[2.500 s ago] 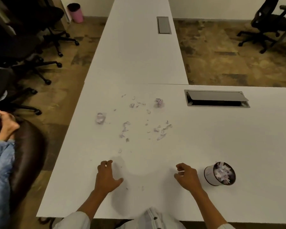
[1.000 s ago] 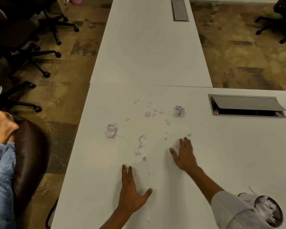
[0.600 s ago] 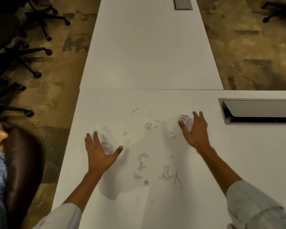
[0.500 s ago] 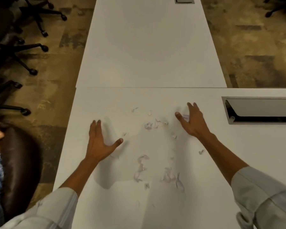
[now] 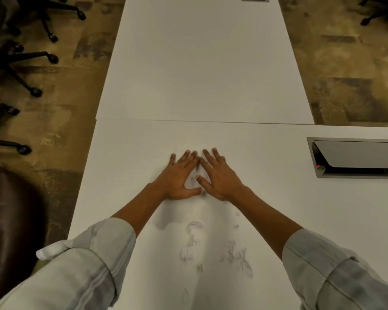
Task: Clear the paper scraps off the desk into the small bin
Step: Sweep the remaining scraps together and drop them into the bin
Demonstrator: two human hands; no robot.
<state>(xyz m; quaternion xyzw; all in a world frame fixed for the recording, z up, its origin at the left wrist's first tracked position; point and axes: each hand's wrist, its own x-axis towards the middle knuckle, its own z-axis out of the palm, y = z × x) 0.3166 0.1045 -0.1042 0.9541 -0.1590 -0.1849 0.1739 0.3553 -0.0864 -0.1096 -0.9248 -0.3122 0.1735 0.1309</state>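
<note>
My left hand (image 5: 179,177) and my right hand (image 5: 217,175) lie flat on the white desk (image 5: 278,220) with fingers spread, index fingertips and thumbs touching. They enclose a small triangle of desk where a few pale paper scraps (image 5: 194,180) show. More paper scraps (image 5: 192,242) lie nearer to me, between my forearms, with another cluster of scraps (image 5: 238,256) to their right. The small bin is out of view.
A recessed cable hatch (image 5: 356,157) with a raised lid sits in the desk at the right. A second white desk (image 5: 199,63) joins on at the far side. Office chair bases (image 5: 20,63) stand on the floor at the left, and a brown seat (image 5: 11,220) is at the lower left.
Both hands have swept inward across the desk and met at the middle, pushing the far scraps together between them. The view has tilted so the bin left the frame.
</note>
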